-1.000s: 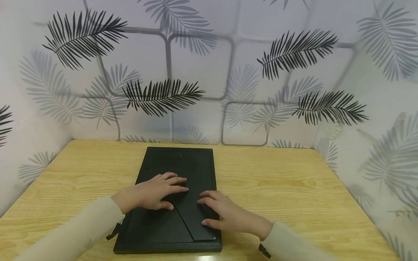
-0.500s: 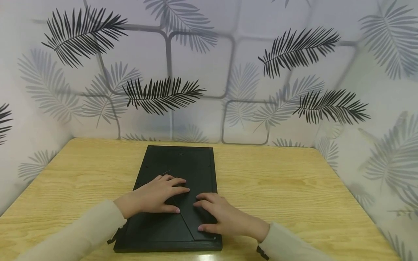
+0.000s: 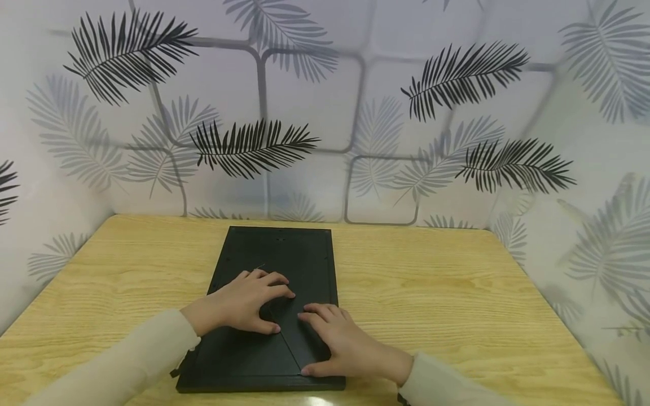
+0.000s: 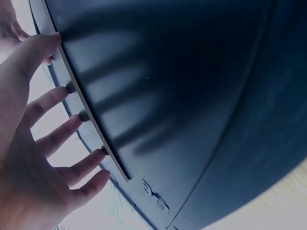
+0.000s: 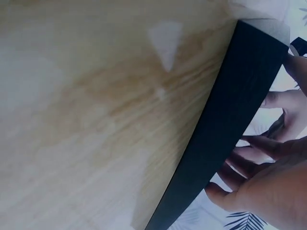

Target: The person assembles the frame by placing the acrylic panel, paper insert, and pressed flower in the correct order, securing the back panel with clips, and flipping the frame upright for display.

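Observation:
A black picture frame (image 3: pixel 304 245) lies back side up on the table, its narrow easel stand (image 3: pixel 293 334) folded against the backing. My left hand (image 3: pixel 244 301) rests on the middle of the back, fingers spread and lightly bent. In the left wrist view its fingertips (image 4: pixel 82 116) touch along the long edge of the stand. My right hand (image 3: pixel 347 344) lies over the lower right part, fingertips on the stand and thumb near its bottom corner. The right wrist view shows the thick side (image 5: pixel 211 129) of the frame below the right fingers. Part of the stand is hidden under both hands.
The frame sits on a light wood-grain table (image 3: pixel 431 287). Behind and on both sides rise pale walls (image 3: pixel 310 186) printed with leaves. A small metal fitting (image 4: pixel 155 196) is attached to the frame's back, seen in the left wrist view.
My right hand has slid a little to the left and nearer, its thumb now by the stand's lower corner. The left thumb has shifted right; the frame stays in place.

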